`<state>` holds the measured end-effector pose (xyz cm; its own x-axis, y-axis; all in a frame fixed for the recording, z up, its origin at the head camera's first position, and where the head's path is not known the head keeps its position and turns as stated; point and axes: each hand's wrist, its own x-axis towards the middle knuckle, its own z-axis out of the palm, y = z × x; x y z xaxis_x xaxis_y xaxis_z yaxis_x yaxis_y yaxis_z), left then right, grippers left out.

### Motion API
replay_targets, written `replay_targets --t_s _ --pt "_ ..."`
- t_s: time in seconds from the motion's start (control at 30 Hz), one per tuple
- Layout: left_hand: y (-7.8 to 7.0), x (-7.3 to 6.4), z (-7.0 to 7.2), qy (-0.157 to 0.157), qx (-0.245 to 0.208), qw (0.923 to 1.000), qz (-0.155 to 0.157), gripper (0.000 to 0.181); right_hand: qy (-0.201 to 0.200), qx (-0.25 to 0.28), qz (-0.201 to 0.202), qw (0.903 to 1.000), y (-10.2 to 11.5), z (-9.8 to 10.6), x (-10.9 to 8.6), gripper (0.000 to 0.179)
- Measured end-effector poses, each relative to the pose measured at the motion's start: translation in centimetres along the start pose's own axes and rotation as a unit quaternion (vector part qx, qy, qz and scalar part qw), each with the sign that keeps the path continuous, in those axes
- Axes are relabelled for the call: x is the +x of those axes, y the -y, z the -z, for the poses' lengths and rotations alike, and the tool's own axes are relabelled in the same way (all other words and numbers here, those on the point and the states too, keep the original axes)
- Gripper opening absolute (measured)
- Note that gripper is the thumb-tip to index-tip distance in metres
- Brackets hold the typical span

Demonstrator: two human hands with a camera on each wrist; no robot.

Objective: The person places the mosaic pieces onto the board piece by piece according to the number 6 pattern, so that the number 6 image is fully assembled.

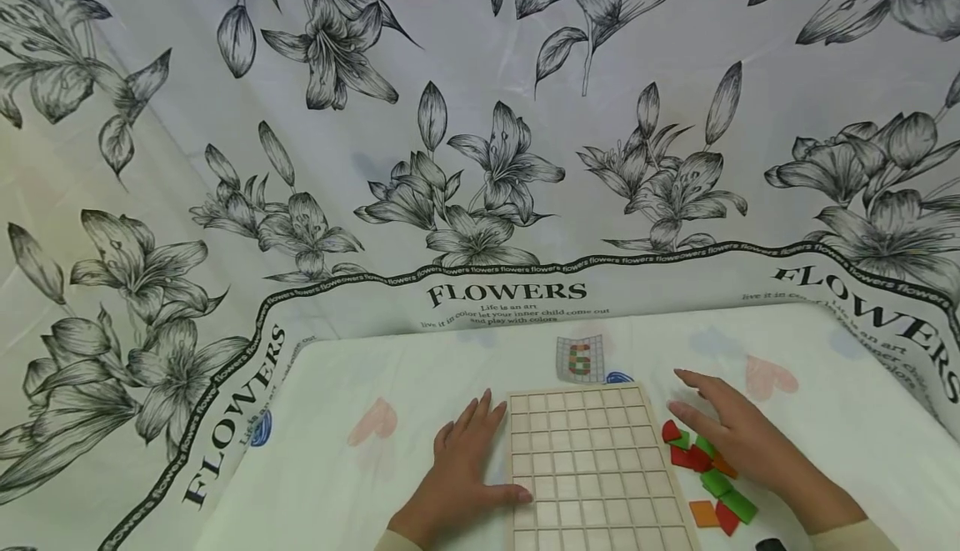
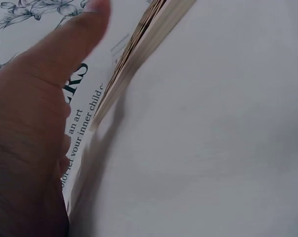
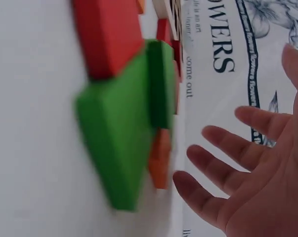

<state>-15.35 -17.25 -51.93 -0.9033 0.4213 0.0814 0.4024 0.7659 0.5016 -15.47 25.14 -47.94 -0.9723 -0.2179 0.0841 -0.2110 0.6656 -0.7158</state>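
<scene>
A pale wooden grid board (image 1: 587, 454) lies on the white cloth in the head view. Along its left side is my left hand (image 1: 463, 472), fingers extended and thumb tip at the board's left edge. To the board's right, my right hand (image 1: 742, 438) is held over a loose group of red, green and orange pieces, holding nothing. Its fingers are spread in the right wrist view, apart from a green piece (image 3: 121, 133), a red piece (image 3: 109, 37) and an orange piece (image 3: 159, 160). The right hand hides part of the group in the head view.
Behind the board lies a small grid card (image 1: 580, 358) with a red, green and orange figure on it. A dark object (image 1: 770, 544) shows at the bottom edge, right of the board. A flower-printed cloth (image 1: 480, 192) rises behind the table.
</scene>
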Motion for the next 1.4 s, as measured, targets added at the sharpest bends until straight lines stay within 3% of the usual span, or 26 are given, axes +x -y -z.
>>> replay_targets --t_s 0.1,0.23,0.33,0.53,0.83,1.13,1.4 --pt "-0.1 -0.1 -0.2 0.023 0.023 0.9994 -0.007 0.124 0.006 0.003 -0.013 0.9999 -0.6 -0.6 -0.4 0.065" --pt "-0.1 -0.3 0.1 0.043 0.048 0.9978 -0.013 0.123 -0.004 -0.005 0.006 1.0 -1.4 -1.3 -0.7 0.051" --pt "-0.1 -0.5 0.4 0.041 0.053 0.9976 -0.014 0.122 -0.013 -0.006 0.035 0.9993 -1.9 -1.9 -0.7 0.036" --pt "0.1 -0.5 0.4 0.032 0.051 0.998 -0.021 0.119 -0.032 -0.014 0.045 0.9984 -2.4 -2.3 -0.6 0.021" --pt "0.4 -0.3 0.0 0.009 0.049 0.9981 -0.036 0.116 -0.014 0.066 -0.04 0.997 -2.1 -2.0 -0.6 0.013" --pt "0.5 -0.2 -0.1 0.023 0.046 0.9985 -0.021 0.118 -0.019 0.105 -0.063 0.9923 -2.5 -2.2 -0.6 0.014" --pt "0.4 -0.2 -0.4 0.021 0.037 0.9988 -0.025 0.116 -0.031 0.099 -0.076 0.9918 -2.5 -2.0 -0.7 0.019"
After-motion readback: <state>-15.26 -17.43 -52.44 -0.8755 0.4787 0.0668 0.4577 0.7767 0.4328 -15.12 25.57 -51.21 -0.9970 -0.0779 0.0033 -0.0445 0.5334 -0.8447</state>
